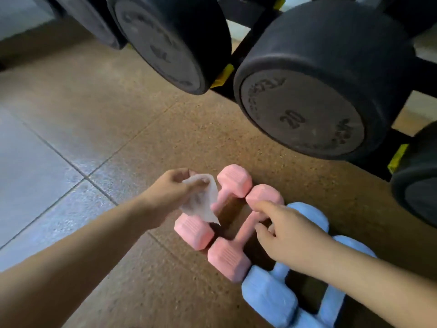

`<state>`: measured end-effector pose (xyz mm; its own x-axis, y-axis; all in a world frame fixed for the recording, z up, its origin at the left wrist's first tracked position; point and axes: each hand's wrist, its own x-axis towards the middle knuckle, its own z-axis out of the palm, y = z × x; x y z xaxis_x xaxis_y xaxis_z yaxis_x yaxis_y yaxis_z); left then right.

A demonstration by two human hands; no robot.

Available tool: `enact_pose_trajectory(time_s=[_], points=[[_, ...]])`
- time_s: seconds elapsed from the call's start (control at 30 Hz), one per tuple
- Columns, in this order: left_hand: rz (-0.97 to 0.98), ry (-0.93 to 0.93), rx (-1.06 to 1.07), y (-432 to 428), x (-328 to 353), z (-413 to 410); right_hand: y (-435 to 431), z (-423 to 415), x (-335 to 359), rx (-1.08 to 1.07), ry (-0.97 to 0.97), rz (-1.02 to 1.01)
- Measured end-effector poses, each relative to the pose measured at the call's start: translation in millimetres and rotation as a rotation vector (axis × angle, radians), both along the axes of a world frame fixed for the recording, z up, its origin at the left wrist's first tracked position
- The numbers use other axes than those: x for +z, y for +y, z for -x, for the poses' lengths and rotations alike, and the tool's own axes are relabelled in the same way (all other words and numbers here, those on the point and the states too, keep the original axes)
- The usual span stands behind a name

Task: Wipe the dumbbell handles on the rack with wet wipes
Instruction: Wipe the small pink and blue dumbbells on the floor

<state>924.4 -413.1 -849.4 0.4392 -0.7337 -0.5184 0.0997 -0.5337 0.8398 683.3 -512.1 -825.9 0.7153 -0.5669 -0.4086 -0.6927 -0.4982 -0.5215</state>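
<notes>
Forearms [71,256]: mine, bare, reaching in from the bottom edge.
Floor [118,114]: brown speckled mat, grey tiles to the left.
Rack [248,46]: black frame with yellow tags, top right.
Black dumbbell [302,119]: on the rack, end marked 20, with others beside it.
Blue dumbbells [269,297]: two on the floor, under my right wrist.
Right pink dumbbell [227,259]: on the floor, touching the blue pair.
Left pink dumbbell [234,179]: just beside it.
Right hand [290,240]: fingers [262,205] and thumb curled round the right pink dumbbell's handle.
Left hand [172,188]: fingers [201,183] pinching the wipe.
Wipe [201,204]: white, hanging over the left pink dumbbell's handle; I cannot tell whether it touches.
</notes>
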Motion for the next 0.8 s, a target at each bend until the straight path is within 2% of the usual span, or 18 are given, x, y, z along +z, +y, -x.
enact_pose_trajectory(time_s=[0.07,0.13,0.23,0.3,0.37,0.47,0.67,0.8], points=[[-0.032,-0.096,0.052,0.9,-8.1,-22.9,-4.4,-26.1,-6.5,0.042,0.047,0.000],[-0.043,-0.208,0.043,-1.1,-12.7,-43.3,-6.0,-49.7,-21.9,-0.018,0.030,-0.005],[-0.036,-0.525,-0.048,-10.3,-23.1,-61.1,-0.7,-68.4,-51.1,-0.175,-0.055,-0.008],[-0.025,-0.660,-0.165,-19.6,-37.3,-55.4,1.9,-68.5,-60.1,-0.194,-0.083,0.031],[-0.050,-0.676,-0.333,-27.4,-64.5,-33.2,-0.1,-64.5,-62.7,-0.174,-0.095,0.094],[-0.090,-0.551,-0.547,-31.2,-103.2,7.1,-8.1,-60.4,-62.5,-0.153,-0.076,0.194],[-0.051,-0.519,-0.598,-51.9,-127.8,13.9,-35.9,-67.8,-75.6,-0.029,0.109,0.195],[-0.163,-0.674,-0.690,-45.1,-119.1,25.1,-41.8,-75.9,-95.9,0.096,0.193,0.210]])
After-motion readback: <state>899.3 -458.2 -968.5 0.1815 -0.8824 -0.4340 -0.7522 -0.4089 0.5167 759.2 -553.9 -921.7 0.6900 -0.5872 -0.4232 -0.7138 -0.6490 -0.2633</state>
